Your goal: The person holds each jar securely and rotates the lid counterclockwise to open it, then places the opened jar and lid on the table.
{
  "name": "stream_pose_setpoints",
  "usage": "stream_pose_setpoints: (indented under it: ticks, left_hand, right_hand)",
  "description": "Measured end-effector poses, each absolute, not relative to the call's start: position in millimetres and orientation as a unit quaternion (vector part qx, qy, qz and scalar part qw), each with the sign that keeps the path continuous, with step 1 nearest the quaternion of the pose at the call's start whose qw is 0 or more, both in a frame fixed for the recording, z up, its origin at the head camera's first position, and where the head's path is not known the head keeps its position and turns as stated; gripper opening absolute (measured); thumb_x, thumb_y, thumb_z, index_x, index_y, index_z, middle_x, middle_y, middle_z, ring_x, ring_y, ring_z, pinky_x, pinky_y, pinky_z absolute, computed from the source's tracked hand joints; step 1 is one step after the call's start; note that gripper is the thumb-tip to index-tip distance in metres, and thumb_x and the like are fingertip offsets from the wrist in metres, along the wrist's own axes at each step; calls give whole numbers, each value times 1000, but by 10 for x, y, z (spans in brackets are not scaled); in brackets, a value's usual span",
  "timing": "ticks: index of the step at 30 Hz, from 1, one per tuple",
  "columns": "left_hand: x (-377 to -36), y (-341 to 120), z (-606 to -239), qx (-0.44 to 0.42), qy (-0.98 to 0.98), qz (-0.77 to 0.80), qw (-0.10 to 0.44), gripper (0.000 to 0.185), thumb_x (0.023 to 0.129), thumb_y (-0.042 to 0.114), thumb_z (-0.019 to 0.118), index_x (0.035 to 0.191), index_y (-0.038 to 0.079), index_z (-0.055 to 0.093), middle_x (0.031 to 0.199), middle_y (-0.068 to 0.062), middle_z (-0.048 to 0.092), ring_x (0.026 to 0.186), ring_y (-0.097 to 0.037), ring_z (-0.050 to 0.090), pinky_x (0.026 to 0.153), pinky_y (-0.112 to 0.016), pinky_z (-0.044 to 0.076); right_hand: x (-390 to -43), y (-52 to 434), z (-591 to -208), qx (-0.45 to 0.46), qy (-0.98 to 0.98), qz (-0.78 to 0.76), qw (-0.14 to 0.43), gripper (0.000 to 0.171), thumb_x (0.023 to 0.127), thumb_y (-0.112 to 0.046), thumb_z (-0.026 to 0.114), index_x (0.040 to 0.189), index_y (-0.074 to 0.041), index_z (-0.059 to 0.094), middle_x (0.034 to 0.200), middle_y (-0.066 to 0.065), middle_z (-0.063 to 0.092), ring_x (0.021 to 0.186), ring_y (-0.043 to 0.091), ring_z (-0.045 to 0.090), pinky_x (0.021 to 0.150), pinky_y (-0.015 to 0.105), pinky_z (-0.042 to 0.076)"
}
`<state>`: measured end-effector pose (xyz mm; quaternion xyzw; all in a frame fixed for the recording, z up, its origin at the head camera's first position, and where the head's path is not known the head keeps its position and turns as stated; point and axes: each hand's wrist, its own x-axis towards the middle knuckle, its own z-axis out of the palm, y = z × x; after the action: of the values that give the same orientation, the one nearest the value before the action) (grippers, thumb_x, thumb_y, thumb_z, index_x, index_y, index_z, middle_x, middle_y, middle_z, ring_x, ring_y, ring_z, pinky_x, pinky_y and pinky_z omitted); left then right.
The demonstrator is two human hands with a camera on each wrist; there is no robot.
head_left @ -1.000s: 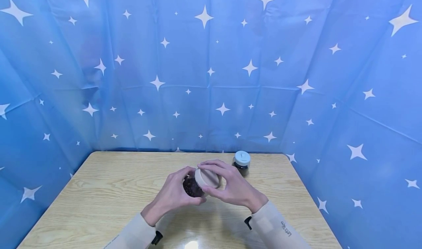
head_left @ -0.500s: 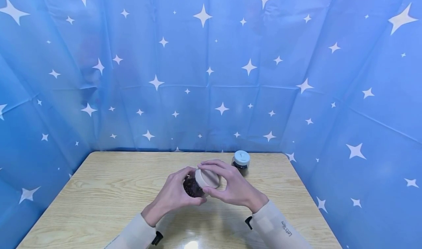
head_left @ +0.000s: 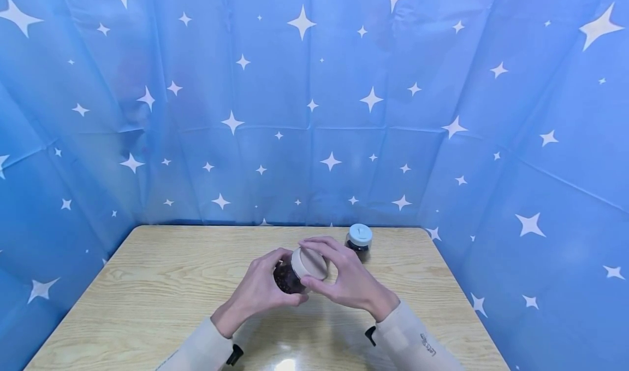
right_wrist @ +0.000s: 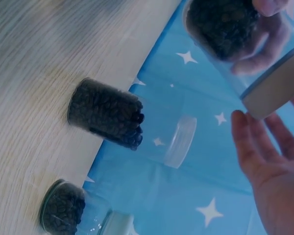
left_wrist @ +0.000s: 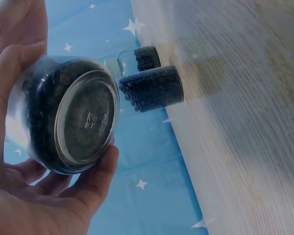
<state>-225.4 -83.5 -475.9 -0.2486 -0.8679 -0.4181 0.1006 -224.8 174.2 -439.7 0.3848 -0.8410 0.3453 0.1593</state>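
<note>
The held jar (left_wrist: pixel 63 117) has a smooth, glossy, transparent wall; whether glass or plastic cannot be determined. Its base bears raised moulded marks. The opaque lid (head_left: pixel 312 264) on the held jar is smooth and matt, plastic in appearance. Beyond the held jar, the second jar (right_wrist: pixel 105 113) is clear and glossy, with a smooth translucent cap (right_wrist: pixel 181 142); the third jar (right_wrist: pixel 63 208) is likewise transparent, closed by a blue lid (head_left: pixel 361 233), smooth and plastic-looking. The surface (head_left: pixel 172 283) beneath the held jar shows wood grain, smooth, reflecting a bright highlight. The curtain (head_left: pixel 275 87) behind the held jar is creased sheeting with a soft sheen
</note>
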Motion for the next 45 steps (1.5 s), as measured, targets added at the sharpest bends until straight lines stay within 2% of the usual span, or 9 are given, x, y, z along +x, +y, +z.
stream_pose_setpoints:
  ticks: [4, 9, 16, 25, 31, 45]
  left_hand:
    - [-2252, -828, -4758, -247, -868, -419, 98, 76, 71, 44, 109, 136, 24, 74, 123, 9, 82, 103, -5, 72, 89, -27, 62]
    - [-2244, -827, -4756, -246, -868, -420, 98, 76, 71, 43, 109, 136, 23, 74, 124, 8, 82, 103, -7, 73, 88, -27, 63]
    - [-2250, -829, -4776, -258, -863, -422, 107, 75, 72, 42, 109, 134, 21, 73, 122, 5, 82, 100, -6, 74, 86, -26, 64]
    - [-2244, -822, -4764, -252, -865, -421, 108, 76, 71, 40, 110, 136, 23, 74, 124, 7, 83, 105, -8, 75, 91, -28, 64]
    - [-2234, -821, -4754, -254, -866, -417, 105, 80, 72, 40, 109, 143, 23, 75, 131, 9, 83, 112, -10, 76, 96, -31, 65]
    - [-2240, -824, -4760, -262, -864, -416, 109, 79, 73, 41, 109, 143, 24, 75, 130, 10, 82, 112, -10, 76, 96, -31, 65]
  right_hand:
    - [-2209, 1711, -4381, 356, -848, 360, 157, 65, 104, -40, 89, 162, -22, 67, 159, 5, 71, 135, 25, 76, 95, 32, 69]
    - [-2166, 1665, -4336, 325, -858, 371, 144, 66, 104, -41, 89, 162, -19, 68, 154, 4, 73, 127, 23, 77, 92, 30, 69]
    - [-2143, 1630, -4282, 300, -879, 346, 135, 64, 103, -45, 89, 160, -22, 70, 147, 1, 76, 115, 17, 76, 87, 30, 66]
    - [-2154, 1624, -4260, 295, -879, 354, 123, 58, 102, -39, 90, 155, -22, 75, 143, 1, 77, 117, 18, 76, 87, 28, 67]
    - [-2153, 1624, -4257, 298, -879, 350, 125, 57, 102, -39, 90, 155, -24, 75, 143, 0, 77, 117, 17, 76, 88, 27, 66]
    - [-2148, 1621, -4256, 303, -878, 346, 129, 55, 102, -40, 90, 153, -23, 76, 139, -2, 77, 116, 16, 76, 88, 27, 66]
